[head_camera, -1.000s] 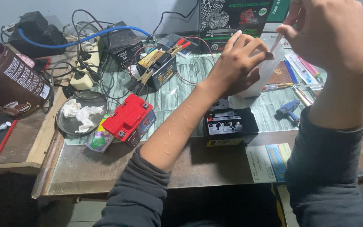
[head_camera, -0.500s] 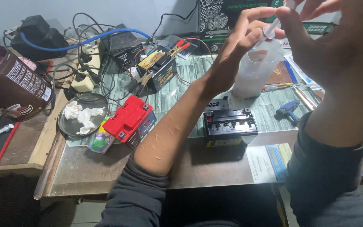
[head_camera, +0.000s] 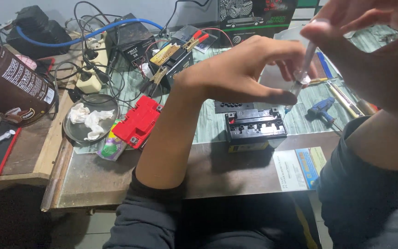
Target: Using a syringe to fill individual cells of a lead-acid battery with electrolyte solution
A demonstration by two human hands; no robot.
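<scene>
Two hands pinch a syringe above an open battery

Both the left hand [head_camera: 245, 69] and the right hand [head_camera: 369, 41] grip a clear syringe [head_camera: 304, 69], fingers pressed together on it, held above a black battery [head_camera: 255, 128] with open cell holes. A red battery [head_camera: 139, 121] lies left of the forearm, beside a metal dish [head_camera: 77, 133] of crumpled tissue. A white and blue leaflet [head_camera: 300, 168] lies flat at the table [head_camera: 116, 170] edge, and a brown jar [head_camera: 12, 87] is tilted at far left.
</scene>
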